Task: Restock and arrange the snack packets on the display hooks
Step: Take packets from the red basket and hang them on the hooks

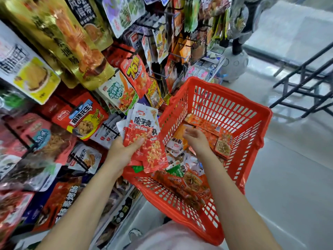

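A person's left hand (pixel 124 150) grips a fanned stack of red-and-white foil snack packets (pixel 146 139) just over the left rim of an orange slotted plastic basket (pixel 232 112). The right hand (pixel 195 139) hovers inside the basket, fingers loosely curled, holding nothing, above loose packets (pixel 191 179) on its floor. Full display hooks (pixel 111 129) hang beside the basket's left side.

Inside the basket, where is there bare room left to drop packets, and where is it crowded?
Bare mesh shows along the orange basket far wall, beyond the right hand. The near half is crowded with loose packets. The left hand holds a packet stack over the left rim.
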Demonstrator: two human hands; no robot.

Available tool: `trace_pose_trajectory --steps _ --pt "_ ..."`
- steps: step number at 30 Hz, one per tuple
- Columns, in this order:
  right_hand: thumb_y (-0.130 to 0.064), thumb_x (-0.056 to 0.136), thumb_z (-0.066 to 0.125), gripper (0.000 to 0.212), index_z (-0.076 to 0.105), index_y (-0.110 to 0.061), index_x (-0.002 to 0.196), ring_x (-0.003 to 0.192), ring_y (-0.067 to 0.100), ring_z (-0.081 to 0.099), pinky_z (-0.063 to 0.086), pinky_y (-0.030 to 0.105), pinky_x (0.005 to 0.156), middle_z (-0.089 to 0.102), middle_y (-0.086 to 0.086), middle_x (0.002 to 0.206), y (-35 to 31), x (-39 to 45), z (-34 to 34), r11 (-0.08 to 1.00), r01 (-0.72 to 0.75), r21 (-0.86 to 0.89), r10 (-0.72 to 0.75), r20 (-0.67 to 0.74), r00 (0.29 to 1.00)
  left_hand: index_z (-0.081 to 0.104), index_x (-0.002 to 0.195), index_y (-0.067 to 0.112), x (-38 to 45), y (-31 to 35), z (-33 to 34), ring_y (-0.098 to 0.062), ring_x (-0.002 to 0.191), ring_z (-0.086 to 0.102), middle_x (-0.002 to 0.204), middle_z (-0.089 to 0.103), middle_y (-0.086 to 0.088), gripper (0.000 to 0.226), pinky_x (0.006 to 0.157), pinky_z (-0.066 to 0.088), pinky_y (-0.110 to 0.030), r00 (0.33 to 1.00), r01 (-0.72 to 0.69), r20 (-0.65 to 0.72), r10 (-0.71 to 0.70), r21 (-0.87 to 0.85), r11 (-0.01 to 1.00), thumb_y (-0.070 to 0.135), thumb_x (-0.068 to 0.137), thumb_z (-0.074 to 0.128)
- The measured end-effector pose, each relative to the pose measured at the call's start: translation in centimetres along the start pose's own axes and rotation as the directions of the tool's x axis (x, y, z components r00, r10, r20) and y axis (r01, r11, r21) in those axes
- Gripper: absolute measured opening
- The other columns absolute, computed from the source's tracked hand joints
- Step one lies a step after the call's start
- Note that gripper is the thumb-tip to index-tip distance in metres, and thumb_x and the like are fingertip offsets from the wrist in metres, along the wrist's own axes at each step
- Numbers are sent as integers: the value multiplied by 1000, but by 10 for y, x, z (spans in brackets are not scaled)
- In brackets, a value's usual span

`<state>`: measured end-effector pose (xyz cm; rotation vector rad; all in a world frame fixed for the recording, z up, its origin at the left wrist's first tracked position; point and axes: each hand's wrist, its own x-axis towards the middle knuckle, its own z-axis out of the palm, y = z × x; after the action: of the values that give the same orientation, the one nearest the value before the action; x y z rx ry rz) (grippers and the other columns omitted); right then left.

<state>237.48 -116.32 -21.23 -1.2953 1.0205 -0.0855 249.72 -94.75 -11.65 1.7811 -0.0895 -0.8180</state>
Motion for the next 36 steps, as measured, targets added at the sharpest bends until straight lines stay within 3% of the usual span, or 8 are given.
trace_pose_trajectory --steps 10,20,22,25,28,31,33,36 --pt "-16 92 73 85 19 -8 157 138 38 43 42 50 111 31 17 157 48 57 41 975 -196 -103 167 -242 956 70 108 21 3 -11 -6 -22 90 77 99 79 0 44 82 59 -41 997 65 -31 -67 -48 997 37 69 81" --pt "-15 90 75 57 43 -5 136 87 23 58 46 37 76 55 2 95 53 67 51 975 -224 -14 215 -228 950 70 100 25 11 -10 -4 -15 83 77 92 79 7 19 75 58 -36 997 79 -16 -79 -19 997 26 83 78" --pt "-18 93 72 41 52 -4 126 94 28 60 46 41 80 61 8 108 52 64 53 977 -206 -63 188 -212 959 70 98 25 12 -10 -4 -14 81 77 90 79 7 17 73 58 -34 997 80 -12 -80 -17 997 26 83 78" --pt "-22 98 66 72 27 -8 156 144 34 37 38 50 113 31 11 161 46 60 50 980 -200 7 198 -174 964 70 98 25 12 -11 -4 -15 81 77 89 79 7 19 73 59 -34 997 74 -9 -75 -19 997 26 82 79" --pt "-26 96 67 85 13 -13 160 151 32 25 32 55 118 17 8 167 39 48 45 988 -119 100 130 -114 985 70 97 23 12 -12 -4 -16 81 77 86 79 8 16 72 59 -34 998 58 -24 -58 -5 998 25 84 79" --pt "-35 82 77 99 13 -36 158 137 35 47 45 59 107 30 5 163 27 26 42 992 -45 114 56 -96 994 71 98 25 11 -13 -3 -17 85 76 90 79 7 16 81 59 -39 998 46 -31 -46 7 999 27 85 79" --pt "-17 88 75 99 10 -48 156 95 30 66 57 47 90 46 -3 149 20 10 36 992 47 120 -38 -80 996 71 99 26 10 -14 -2 -17 87 76 92 79 8 17 84 59 -41 999 32 -23 -32 13 999 28 84 80" --pt "-10 98 63 69 33 -36 155 61 10 55 50 25 61 49 -22 136 13 -11 26 977 214 -17 -214 5 977 70 99 25 7 -15 -1 -18 89 76 92 79 8 17 87 59 -42 999 20 -29 -20 12 1000 27 85 80"
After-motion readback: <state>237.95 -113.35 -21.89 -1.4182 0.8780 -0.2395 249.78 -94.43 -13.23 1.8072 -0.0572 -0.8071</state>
